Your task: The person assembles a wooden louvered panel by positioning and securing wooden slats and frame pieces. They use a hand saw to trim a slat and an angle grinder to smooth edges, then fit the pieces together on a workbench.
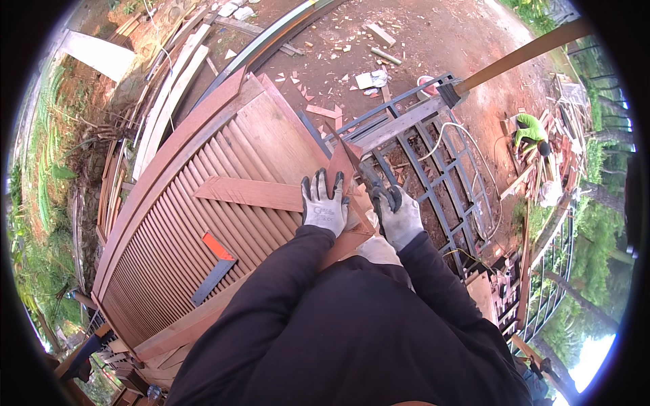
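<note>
My left hand [326,206], in a grey and black work glove, lies with fingers spread on a reddish wooden board [254,193]. That board rests across a large slatted wooden panel [223,159]. My right hand [398,215], gloved the same way, is closed around the handle end of what looks like a handsaw [355,157]. Its dark blade points away from me, beside a reddish wood piece [340,164] at the panel's right edge. Whether the teeth touch the wood I cannot tell. On the slats to the left lies a try square [217,271] with an orange stock.
A dark metal frame [433,179] stands to the right, a pale hose [443,128] looped over it. Offcuts [380,34] litter the dirt ground beyond. Long planks [172,95] lie at the far left. A person in a green shirt [531,128] crouches at the far right near piled wood.
</note>
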The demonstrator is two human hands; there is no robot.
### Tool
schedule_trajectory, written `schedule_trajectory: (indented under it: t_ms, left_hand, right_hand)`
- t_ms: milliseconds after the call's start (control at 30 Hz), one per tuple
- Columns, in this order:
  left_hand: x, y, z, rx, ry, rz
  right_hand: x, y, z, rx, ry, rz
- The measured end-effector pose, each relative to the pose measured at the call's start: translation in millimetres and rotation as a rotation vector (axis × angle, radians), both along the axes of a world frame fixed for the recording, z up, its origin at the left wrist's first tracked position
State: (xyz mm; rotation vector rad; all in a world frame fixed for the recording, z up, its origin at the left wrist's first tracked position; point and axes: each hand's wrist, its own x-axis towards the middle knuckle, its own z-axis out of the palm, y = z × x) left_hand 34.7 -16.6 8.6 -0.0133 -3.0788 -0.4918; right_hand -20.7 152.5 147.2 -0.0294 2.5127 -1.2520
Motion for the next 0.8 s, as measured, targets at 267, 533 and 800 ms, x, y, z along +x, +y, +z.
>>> schedule_trajectory:
  t_ms: [267, 533, 800]
  left_hand:
    - [-2, 5, 4, 0.010, -0.012, -0.027]
    - [-12, -3, -3, -0.037, 0.000, 0.012]
    - [-11, -1, -1, -0.044, 0.004, -0.003]
  right_hand:
    - [43, 48, 46, 0.224, 0.158, 0.070]
    - [29, 32, 42, 0.138, -0.020, 0.062]
    - [13, 12, 6, 0.106, 0.052, 0.054]
